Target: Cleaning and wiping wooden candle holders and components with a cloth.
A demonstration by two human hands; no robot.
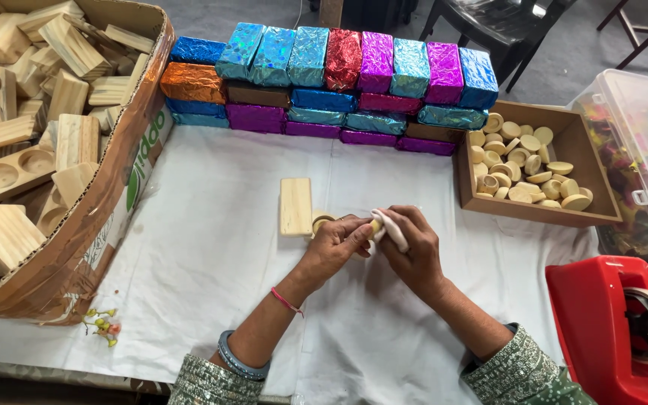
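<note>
The left hand (333,244) has its fingers curled in, the tips pinched together on a small pale disc (375,224) that shows only as a sliver between the two hands. The right hand (412,251) meets it from the other side, its fingers closed around a white cloth (391,227) pressed against the same disc. Both hands hover just above the white sheet (211,247) near the table's middle. Just left of the left fingertips lies another disc (321,220), and touching it a flat wooden block (295,206), long side running away from the person.

Along the far edge stands a wall of foil-wrapped bricks (339,82), stacked in about three rows: blue, teal, red, purple and magenta on top, orange and brown at the left end, more purple and blue lower down. To the right of it sits an open brown tray (586,161) holding a heap of pale discs. At the left a big, torn cardboard box (106,217) with green lettering on its side is full of wooden blocks, some with round hollows. At the far right is a clear plastic bin (643,150) of mixed coloured bits, and below it a red tape dispenser (609,330) with a roll of pale tape
</note>
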